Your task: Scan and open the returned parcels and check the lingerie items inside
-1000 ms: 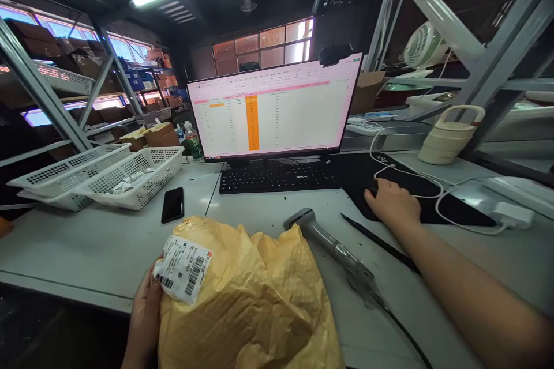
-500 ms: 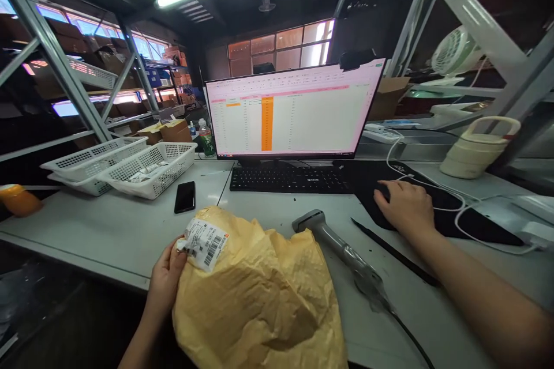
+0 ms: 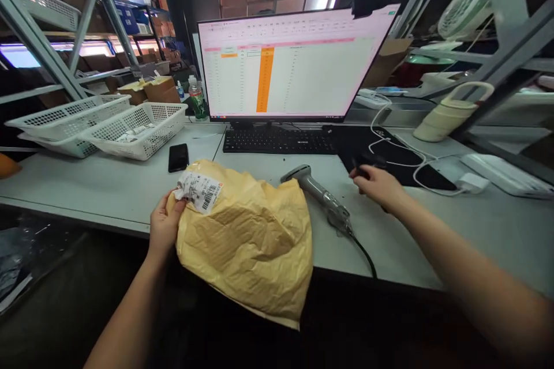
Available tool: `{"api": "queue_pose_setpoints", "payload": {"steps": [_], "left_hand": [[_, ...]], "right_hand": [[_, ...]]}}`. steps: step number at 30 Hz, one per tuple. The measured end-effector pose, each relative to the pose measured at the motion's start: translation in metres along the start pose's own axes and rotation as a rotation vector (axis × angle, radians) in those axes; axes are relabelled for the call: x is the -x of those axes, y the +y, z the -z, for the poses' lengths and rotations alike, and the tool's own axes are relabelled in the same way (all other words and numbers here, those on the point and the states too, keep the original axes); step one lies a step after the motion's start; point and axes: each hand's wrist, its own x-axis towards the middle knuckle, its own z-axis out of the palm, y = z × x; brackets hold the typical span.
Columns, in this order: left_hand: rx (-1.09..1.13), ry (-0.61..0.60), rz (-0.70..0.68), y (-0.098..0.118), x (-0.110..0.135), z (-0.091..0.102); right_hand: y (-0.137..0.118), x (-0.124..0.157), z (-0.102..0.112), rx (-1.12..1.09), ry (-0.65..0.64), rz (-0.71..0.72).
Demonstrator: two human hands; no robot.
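My left hand (image 3: 163, 225) grips the upper left corner of a crumpled yellow mailer bag (image 3: 246, 239), thumb just under its white barcode label (image 3: 198, 190). The bag lies across the front edge of the white table (image 3: 86, 184) and hangs over it. My right hand (image 3: 377, 185) hovers low over the table just in front of the black mouse (image 3: 367, 160), fingers loosely stretched toward the left and holding nothing. A grey barcode scanner (image 3: 318, 196) lies between the bag and my right hand. A thin black tool is mostly hidden under my right wrist.
A monitor (image 3: 294, 63) showing a spreadsheet stands behind a black keyboard (image 3: 277, 141) and a black mouse mat (image 3: 402, 164). A black phone (image 3: 178, 157) lies left of the keyboard, beside white mesh baskets (image 3: 138, 130). White cables and a charger (image 3: 470, 183) lie at right.
My right hand has come off the mouse and moved nearer and left, toward the scanner. The view has tilted down and closer. My left hand keeps its hold on the bag.
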Motion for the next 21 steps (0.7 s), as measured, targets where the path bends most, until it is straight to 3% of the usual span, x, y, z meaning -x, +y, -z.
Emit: {"api": "queue_pose_setpoints", "payload": {"steps": [4,8,13,15,17,21], "left_hand": [[0.045,0.075,-0.099,0.007,0.006,0.000],[0.034,0.235,-0.361,0.024,0.009,0.007],[-0.052,0.519,-0.723,0.046,0.000,0.038],[-0.140,0.572,-0.740,0.046,-0.007,0.053],[-0.235,0.474,-0.659,0.039,-0.013,0.063],[-0.366,0.216,-0.434,0.022,-0.022,0.073]], "right_hand": [[-0.062,0.027,0.022,-0.419,-0.117,0.111],[-0.124,0.053,0.025,-0.743,-0.263,0.232],[-0.151,0.061,0.028,-1.126,-0.405,0.216],[-0.154,0.059,0.038,-1.333,-0.312,0.189],[-0.156,0.057,0.049,-1.451,-0.196,0.186],[-0.161,0.053,0.061,-1.472,-0.162,0.185]]}}
